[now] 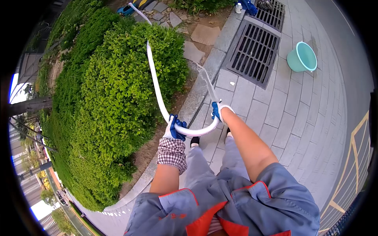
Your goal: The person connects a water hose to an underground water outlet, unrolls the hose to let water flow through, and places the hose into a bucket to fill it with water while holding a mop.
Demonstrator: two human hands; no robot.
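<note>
A white hose (156, 87) comes over the green hedge (118, 74) and bends in a loop in front of my legs. My left hand (176, 128), in a blue and white work glove, is wrapped round the hose near the hedge's edge. Near the hose's end, my right hand (217, 111), gloved the same way, grips it. Water (208, 84) streams from that end, away from me, toward the stone curb (214, 65) and the soil by the hedge. The hose's mouth is partly hidden by my right hand.
Metal drain grates (254, 53) lie in the paving ahead. A light green bucket (302, 58) stands to the right. A white bottle (238, 8) and a blue cloth-like item (248, 6) are at the far curb. Flat stones (205, 34) lie in the soil. A road (334, 23) runs along the right.
</note>
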